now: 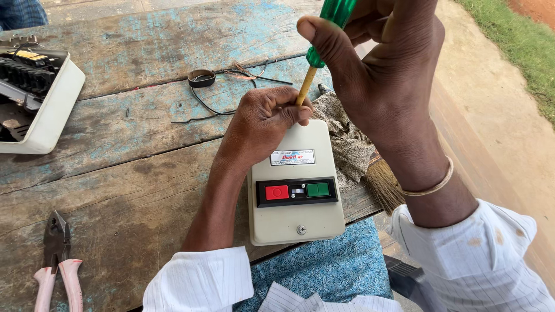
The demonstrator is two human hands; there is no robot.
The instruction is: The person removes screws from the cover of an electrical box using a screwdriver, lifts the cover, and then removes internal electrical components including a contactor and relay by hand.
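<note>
The switch box (296,190) lies flat at the near edge of the wooden surface (133,173), its cover on and a screw (301,230) seated at the near end. The right hand (376,63) is wrapped tight around a green-handled screwdriver (324,40), the shaft angled down to the box's far end. The left hand (263,124) rests on that far end, fingers pinched around the shaft to steady the tip. The far screw itself is hidden under the fingers, so how far it sits cannot be told; judging by this, the near fastening looks done and the far one is in hand. Pliers (56,260) lie near left, an open casing (34,98) far left.
</note>
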